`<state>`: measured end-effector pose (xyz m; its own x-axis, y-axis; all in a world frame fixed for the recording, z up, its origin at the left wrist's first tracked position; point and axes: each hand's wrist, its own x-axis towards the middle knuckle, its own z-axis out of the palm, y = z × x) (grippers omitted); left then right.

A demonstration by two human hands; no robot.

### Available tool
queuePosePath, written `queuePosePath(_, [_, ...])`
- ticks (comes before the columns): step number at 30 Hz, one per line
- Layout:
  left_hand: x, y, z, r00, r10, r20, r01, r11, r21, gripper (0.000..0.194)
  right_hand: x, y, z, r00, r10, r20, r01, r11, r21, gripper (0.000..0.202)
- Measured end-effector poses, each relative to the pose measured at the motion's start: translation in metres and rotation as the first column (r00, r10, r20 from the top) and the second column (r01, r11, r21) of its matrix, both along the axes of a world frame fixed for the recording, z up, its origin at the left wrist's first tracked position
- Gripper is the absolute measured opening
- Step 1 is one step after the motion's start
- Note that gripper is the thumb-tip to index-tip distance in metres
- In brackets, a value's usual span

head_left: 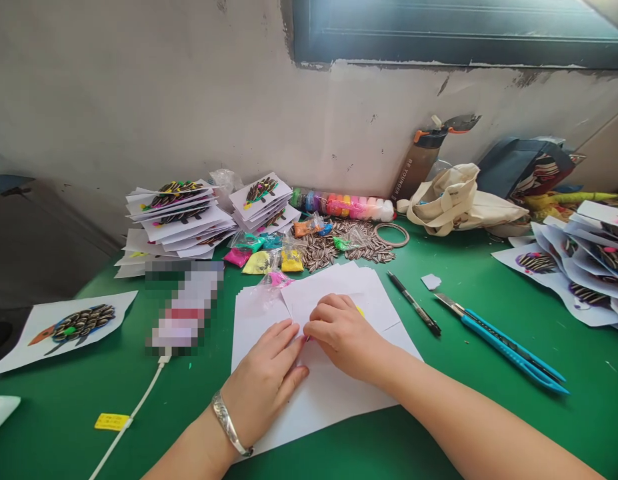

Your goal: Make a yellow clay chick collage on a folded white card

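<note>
White paper sheets (349, 400) lie in a loose pile at the middle of the green table. My left hand (269, 373), a silver bracelet at its wrist, rests flat on the pile with its fingers spread. Beside it my right hand (341, 333) has its fingers pinched together over the top sheet. A small pink bit and a thin tip show at the pinch, too small to name. A yellow spot (360, 311) sits on the paper just behind my right hand. A small bag of pink clay (277, 279) lies at the pile's back edge.
Sunflower seeds (319, 253), clay bags (259, 263) and a ring (391, 235) lie behind. Seed-picture stacks stand left (183, 227) and right (589, 267). A pen (413, 303) and blue cutter (513, 350) lie right; a white cable (139, 407) runs left. A bottle (419, 160) leans near the wall.
</note>
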<state>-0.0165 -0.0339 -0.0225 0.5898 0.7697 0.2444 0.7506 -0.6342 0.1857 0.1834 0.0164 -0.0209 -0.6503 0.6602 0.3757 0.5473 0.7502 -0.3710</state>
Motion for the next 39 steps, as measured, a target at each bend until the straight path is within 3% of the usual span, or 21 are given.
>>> queuePosePath(39, [-0.0002,-0.0004,-0.0019,0.999,0.025,0.031,-0.025,1.0,-0.017,0.039,0.0014,-0.0013,0.001,0.999,-0.025,0.031,0.025,1.0,-0.004,0.015])
